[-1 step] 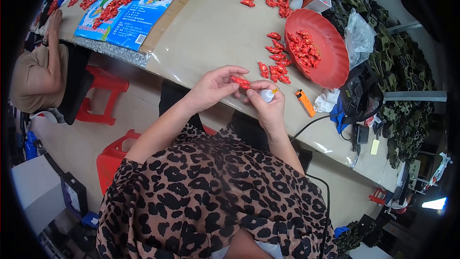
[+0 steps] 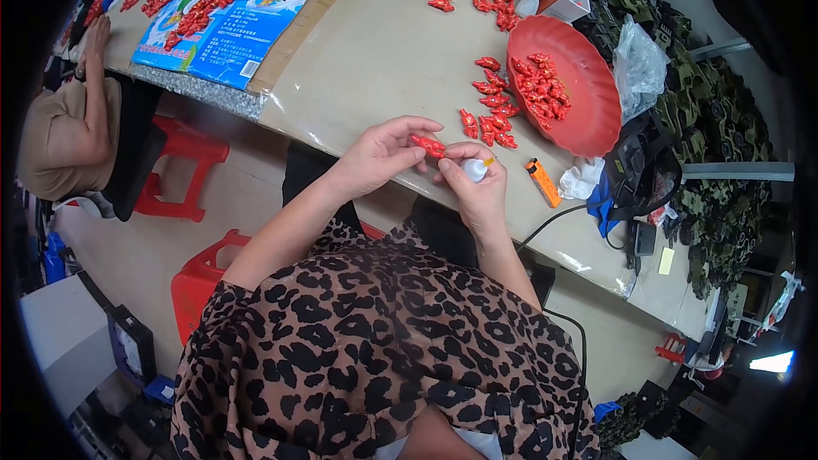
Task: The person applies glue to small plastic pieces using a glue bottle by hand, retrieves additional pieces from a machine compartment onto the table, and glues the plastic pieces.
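Note:
Between thumb and fingers, my left hand (image 2: 375, 158) pinches a small glossy red figurine (image 2: 428, 146) with light marks, just off the table's near edge. My right hand (image 2: 481, 196) is closed around a small white squeeze bottle (image 2: 475, 170) with a yellow-orange tip pointing up and to the right. Its thumb and forefinger reach the right end of the figurine. Fingers hide part of both things. Beyond the hands, several similar red figurines (image 2: 494, 101) lie in a loose group, beside a red scalloped dish (image 2: 588, 115) that holds more of them.
Right of my hands are an orange lighter (image 2: 543, 183), crumpled white tissue (image 2: 582, 179) and a black cable. A blue printed sheet (image 2: 230, 55) bears a red pile at far left. Another person's arm (image 2: 98, 106) rests by the table's left end. Red stools (image 2: 200, 281) stand below.

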A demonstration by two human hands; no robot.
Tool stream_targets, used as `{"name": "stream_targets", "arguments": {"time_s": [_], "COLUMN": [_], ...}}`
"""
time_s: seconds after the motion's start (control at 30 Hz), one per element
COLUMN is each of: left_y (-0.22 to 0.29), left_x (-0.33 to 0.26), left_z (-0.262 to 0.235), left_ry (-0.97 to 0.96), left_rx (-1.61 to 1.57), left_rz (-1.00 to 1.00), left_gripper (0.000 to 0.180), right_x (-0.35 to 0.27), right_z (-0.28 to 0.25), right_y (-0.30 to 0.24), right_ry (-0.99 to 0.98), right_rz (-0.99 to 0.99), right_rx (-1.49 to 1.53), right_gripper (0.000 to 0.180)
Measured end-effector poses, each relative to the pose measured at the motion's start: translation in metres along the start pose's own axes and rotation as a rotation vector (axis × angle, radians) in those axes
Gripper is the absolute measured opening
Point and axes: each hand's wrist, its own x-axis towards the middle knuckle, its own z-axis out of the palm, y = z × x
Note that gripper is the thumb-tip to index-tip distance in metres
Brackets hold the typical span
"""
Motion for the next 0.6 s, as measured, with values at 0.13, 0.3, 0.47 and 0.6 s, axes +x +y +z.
{"name": "stream_targets", "arguments": {"time_s": [0.13,0.3,0.47,0.6], "left_y": [0.0013,-0.0005,0.0003,0.004], "left_x": [0.002,0.0018,0.0023,0.0022], "left_z": [0.0005,-0.0006,-0.0022,0.0015], "left_ry": [0.0,0.024,0.024,0.031], "left_rx": [-0.014,-0.01,0.061,0.058], "left_rz": [-0.004,-0.019,-0.145,-0.155], "left_gripper": [0.032,0.026,0.023,0.022], "right_x": [0.0016,0.0014,0.0047,0.0083], "right_z": [-0.0013,0.0016,0.0035,0.0057], "right_y": [-0.0006,-0.0032,-0.0081,-0.0098], "right_ry": [0.008,0.021,0.045,0.034], "right_rz": [0.01,0.029,0.078,0.128], "right_rx": [0.023,-0.009,-0.01,-0.054], "right_gripper": [0.011,0.012,0.012,0.01]}}
